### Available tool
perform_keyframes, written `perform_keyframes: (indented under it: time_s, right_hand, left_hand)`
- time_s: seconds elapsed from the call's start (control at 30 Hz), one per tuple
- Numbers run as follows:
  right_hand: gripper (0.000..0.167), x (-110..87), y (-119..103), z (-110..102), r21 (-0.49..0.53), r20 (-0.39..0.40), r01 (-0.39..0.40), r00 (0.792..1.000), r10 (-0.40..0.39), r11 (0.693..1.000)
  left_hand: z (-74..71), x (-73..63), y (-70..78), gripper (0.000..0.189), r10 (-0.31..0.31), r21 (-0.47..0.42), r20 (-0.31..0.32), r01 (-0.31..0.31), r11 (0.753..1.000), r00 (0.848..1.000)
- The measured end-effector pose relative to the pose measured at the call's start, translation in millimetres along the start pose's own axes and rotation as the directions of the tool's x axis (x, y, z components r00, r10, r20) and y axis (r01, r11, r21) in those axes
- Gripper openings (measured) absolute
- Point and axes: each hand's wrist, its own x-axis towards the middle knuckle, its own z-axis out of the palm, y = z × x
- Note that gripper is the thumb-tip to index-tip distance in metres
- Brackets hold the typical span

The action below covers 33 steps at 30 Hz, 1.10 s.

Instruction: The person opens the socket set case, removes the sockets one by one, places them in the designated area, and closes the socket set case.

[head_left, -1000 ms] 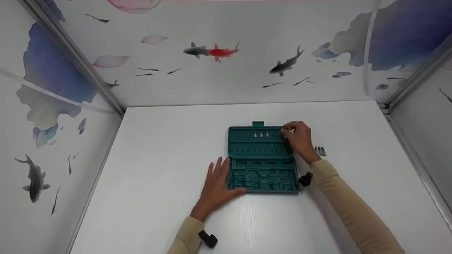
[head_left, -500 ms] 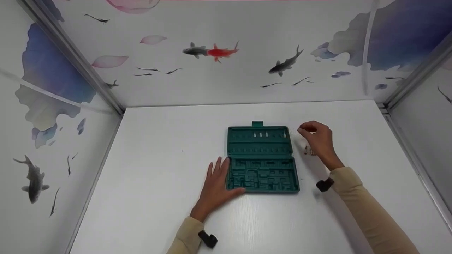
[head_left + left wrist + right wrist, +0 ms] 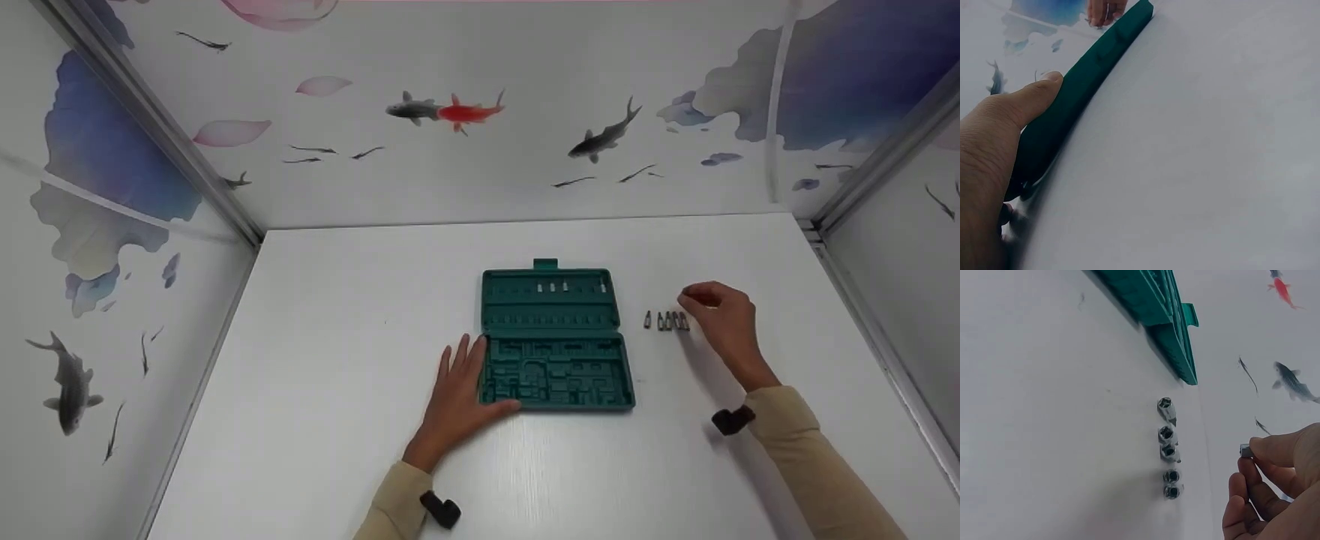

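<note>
An open green plastic bit case (image 3: pixel 557 330) lies on the white table. Several small metal bits stand in its upper half, among them a bit (image 3: pixel 565 286) in the top row. My left hand (image 3: pixel 454 401) rests at the case's near left corner, fingers stretched along its left side. In the left wrist view the thumb (image 3: pixel 1039 98) lies against the case's front side (image 3: pixel 1086 79). Right of the case, my right hand (image 3: pixel 721 322) pinches a small metal bit (image 3: pixel 1246 450) between thumb and forefinger. Below it several loose bits (image 3: pixel 667 321) lie in a row on the table.
White table (image 3: pixel 337 337) surrounds the case. A white back panel (image 3: pixel 495 180) printed with fish rises behind it, and side panels stand left and right in metal frames (image 3: pixel 840 232).
My right hand has left the case's upper right corner, where a bit now sits, and moved right over the loose bits. My left hand has stayed in place.
</note>
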Motion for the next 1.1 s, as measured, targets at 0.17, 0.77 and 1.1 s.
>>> perform_keyframes:
  time_s: [0.17, 0.77, 1.1]
  right_hand:
    - [0.036, -9.0, 13.6, -7.1, -0.022, -0.001, -0.043, 0.999, 0.043, 0.999]
    - [0.037, -27.3, 42.9, -7.4, -0.089, 0.029, -0.091, 0.995, 0.094, 0.992]
    - [0.043, -25.3, 42.5, -4.0, -0.101, 0.039, -0.096, 0.994, 0.1, 0.99]
  left_hand:
    - [0.9, -0.1, -0.3, 0.123, -0.003, -0.01, 0.005, 0.004, 1.0, 1.0]
    - [2.6, -1.6, -1.5, 0.122, -0.006, 0.004, -0.007, 0.006, 1.0, 1.0]
    - [0.1, -1.0, 0.4, 0.122, 0.005, 0.015, -0.006, -0.005, 1.0, 1.0]
